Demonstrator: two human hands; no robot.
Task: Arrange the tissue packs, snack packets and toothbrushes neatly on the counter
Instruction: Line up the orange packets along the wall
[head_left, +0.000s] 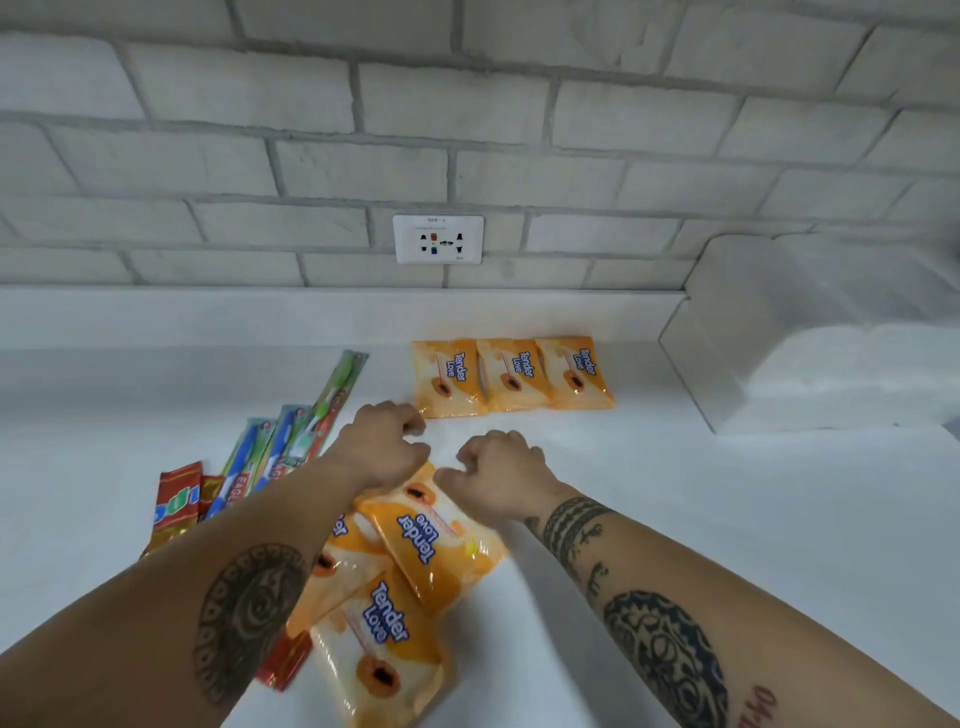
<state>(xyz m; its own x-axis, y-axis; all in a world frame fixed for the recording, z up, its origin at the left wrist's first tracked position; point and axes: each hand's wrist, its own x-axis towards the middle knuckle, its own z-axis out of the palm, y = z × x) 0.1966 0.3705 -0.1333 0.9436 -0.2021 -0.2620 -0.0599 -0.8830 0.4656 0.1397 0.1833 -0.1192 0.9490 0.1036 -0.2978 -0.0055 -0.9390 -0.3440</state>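
Both hands, the left hand (387, 441) and right hand (498, 470), hover loosely curled and empty over the jumbled tissue packs (431, 545) at 6 o'clock. These look light, soft and slippery; pinch an end seam. Bare counter (675, 493) lies open at 3 o'clock.

Bare forearms (649, 597) carry dark patterned tattoos, no sleeves.
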